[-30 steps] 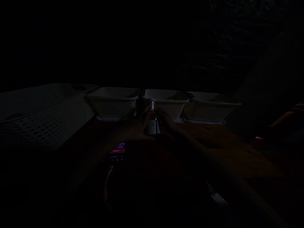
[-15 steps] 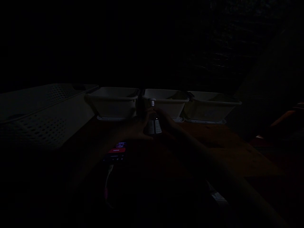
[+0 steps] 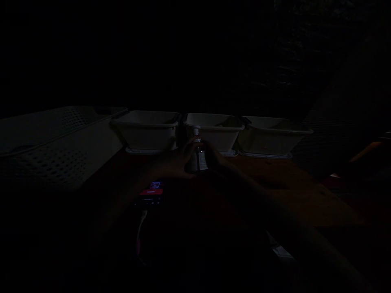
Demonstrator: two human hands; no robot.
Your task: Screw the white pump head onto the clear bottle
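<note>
The scene is very dark. A small bottle [image 3: 198, 156] with a pale cap and a white label stands upright on the wooden table [image 3: 290, 191], in front of the middle tub. My left hand [image 3: 175, 162] is wrapped round its left side. My right hand [image 3: 215, 158] closes on its right side, fingers curled by the neck. Both forearms reach in from below.
Three white tubs stand in a row at the back: left tub [image 3: 148, 130], middle tub [image 3: 218, 130], right tub [image 3: 271, 136]. A perforated white crate [image 3: 51, 142] lies at the left. A lit phone [image 3: 150, 194] with a cable lies near my left forearm.
The bottle has been turned and shifted slightly between my hands; its cap dipped and now stands a little higher. My hands stay closed on it.
</note>
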